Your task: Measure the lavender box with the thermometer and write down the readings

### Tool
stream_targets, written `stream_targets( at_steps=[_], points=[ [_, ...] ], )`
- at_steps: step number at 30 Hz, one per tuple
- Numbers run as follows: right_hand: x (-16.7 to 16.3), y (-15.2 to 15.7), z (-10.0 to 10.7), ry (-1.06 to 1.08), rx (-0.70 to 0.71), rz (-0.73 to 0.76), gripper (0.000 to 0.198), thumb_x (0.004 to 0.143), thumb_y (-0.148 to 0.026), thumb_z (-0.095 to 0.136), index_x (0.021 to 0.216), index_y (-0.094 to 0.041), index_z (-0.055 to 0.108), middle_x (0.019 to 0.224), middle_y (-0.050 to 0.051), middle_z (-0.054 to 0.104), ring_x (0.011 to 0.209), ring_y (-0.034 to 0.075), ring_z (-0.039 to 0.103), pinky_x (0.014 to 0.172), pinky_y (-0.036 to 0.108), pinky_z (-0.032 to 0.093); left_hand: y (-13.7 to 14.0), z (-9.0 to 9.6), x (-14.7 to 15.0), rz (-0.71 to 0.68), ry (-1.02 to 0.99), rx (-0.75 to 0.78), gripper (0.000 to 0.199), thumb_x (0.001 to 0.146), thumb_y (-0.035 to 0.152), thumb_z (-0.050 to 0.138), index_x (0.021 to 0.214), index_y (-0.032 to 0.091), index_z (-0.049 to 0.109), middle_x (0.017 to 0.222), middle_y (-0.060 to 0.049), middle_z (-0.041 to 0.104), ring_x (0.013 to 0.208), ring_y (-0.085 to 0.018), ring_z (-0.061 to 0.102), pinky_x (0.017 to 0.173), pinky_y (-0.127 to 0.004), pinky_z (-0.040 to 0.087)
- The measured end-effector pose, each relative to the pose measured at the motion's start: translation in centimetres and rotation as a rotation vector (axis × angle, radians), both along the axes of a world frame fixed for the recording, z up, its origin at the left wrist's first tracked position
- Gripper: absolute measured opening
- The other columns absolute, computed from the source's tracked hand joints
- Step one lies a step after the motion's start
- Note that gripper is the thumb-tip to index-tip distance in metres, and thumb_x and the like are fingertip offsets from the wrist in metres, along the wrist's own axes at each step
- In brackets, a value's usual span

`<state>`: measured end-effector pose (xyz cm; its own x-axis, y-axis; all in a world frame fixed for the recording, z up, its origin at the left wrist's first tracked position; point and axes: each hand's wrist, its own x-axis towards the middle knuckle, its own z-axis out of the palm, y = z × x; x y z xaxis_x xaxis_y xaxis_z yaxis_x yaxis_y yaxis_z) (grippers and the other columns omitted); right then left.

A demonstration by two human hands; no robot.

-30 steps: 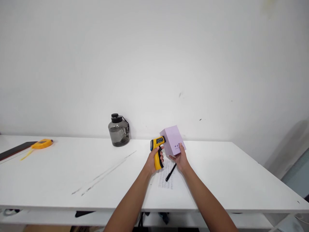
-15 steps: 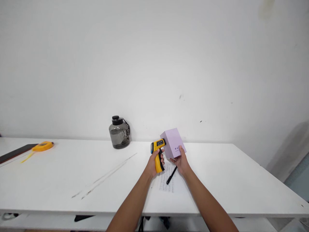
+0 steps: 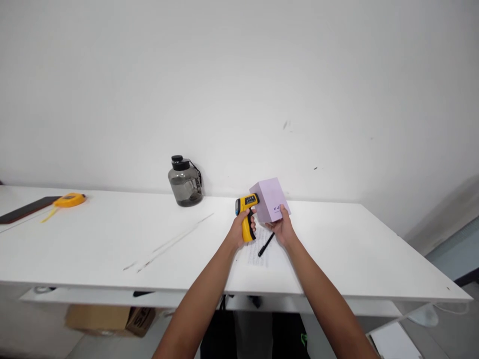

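Observation:
My left hand [image 3: 240, 232] grips the handle of a yellow and black infrared thermometer gun [image 3: 246, 214], whose nose points at the side of a lilac box [image 3: 268, 199]. My right hand [image 3: 283, 229] holds that box from below, lifted a little above the white table [image 3: 93, 239]. Under both hands lie a printed sheet of paper [image 3: 256, 253] and a black pen [image 3: 266, 244] on top of it.
A smoky grey water jug [image 3: 185, 182] with a black cap stands at the back by the wall. Far left lie a yellow tape measure [image 3: 67, 200] and a dark flat board [image 3: 26, 209]. A cardboard box [image 3: 108, 319] sits on the floor under the table.
The view has shifted so the table and hands sit higher in frame and the floor shows below. Both hands keep their grips; gun and box stay together.

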<state>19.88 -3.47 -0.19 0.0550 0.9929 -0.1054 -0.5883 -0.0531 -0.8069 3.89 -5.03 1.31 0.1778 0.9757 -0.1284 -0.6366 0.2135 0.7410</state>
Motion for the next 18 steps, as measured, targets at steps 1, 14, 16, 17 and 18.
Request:
stream_targets(
  at_steps=[1, 14, 16, 17, 18],
  points=[
    [0.09, -0.04, 0.06, -0.002, 0.002, -0.002, 0.053, 0.072, -0.068, 0.07, 0.107, -0.029, 0.063, 0.1, 0.003, 0.074, 0.09, 0.023, 0.067, 0.07, 0.034, 0.056, -0.06, 0.06, 0.06, -0.009, -0.003, 0.008, 0.025, 0.083, 0.036, 0.069, 0.094, 0.014, 0.065, 0.059, 0.004, 0.054, 0.044, -0.008, 0.048, 0.045, -0.022, 0.043],
    [0.83, -0.33, 0.54, -0.005, 0.004, 0.014, 0.05, 0.072, -0.067, 0.07, 0.104, -0.029, 0.064, 0.099, 0.001, 0.074, 0.09, 0.023, 0.067, 0.07, 0.033, 0.053, -0.6, 0.4, 0.07, -0.036, -0.022, 0.013, 0.03, 0.081, 0.039, 0.072, 0.096, 0.013, 0.065, 0.061, 0.004, 0.053, 0.046, -0.007, 0.047, 0.046, -0.021, 0.042],
    [0.85, -0.32, 0.48, -0.003, 0.01, 0.017, 0.05, 0.071, -0.067, 0.071, 0.103, -0.028, 0.064, 0.099, 0.002, 0.074, 0.091, 0.023, 0.067, 0.07, 0.033, 0.053, -0.58, 0.33, 0.05, -0.035, -0.029, 0.012, 0.03, 0.082, 0.039, 0.072, 0.096, 0.013, 0.065, 0.062, 0.004, 0.053, 0.046, -0.007, 0.048, 0.046, -0.021, 0.042],
    [0.85, -0.31, 0.44, -0.002, 0.009, 0.016, 0.05, 0.071, -0.066, 0.071, 0.103, -0.028, 0.064, 0.099, 0.002, 0.074, 0.091, 0.023, 0.067, 0.07, 0.033, 0.053, -0.56, 0.29, 0.04, -0.036, -0.03, 0.01, 0.029, 0.082, 0.038, 0.071, 0.096, 0.013, 0.065, 0.062, 0.004, 0.054, 0.046, -0.007, 0.048, 0.046, -0.02, 0.042],
    [0.85, -0.28, 0.4, -0.001, 0.006, 0.016, 0.049, 0.071, -0.066, 0.071, 0.103, -0.028, 0.064, 0.099, 0.002, 0.074, 0.091, 0.023, 0.067, 0.07, 0.033, 0.053, -0.54, 0.25, 0.02, -0.036, -0.029, 0.008, 0.029, 0.083, 0.038, 0.071, 0.096, 0.013, 0.065, 0.061, 0.004, 0.054, 0.046, -0.007, 0.048, 0.045, -0.02, 0.042]
  ],
)
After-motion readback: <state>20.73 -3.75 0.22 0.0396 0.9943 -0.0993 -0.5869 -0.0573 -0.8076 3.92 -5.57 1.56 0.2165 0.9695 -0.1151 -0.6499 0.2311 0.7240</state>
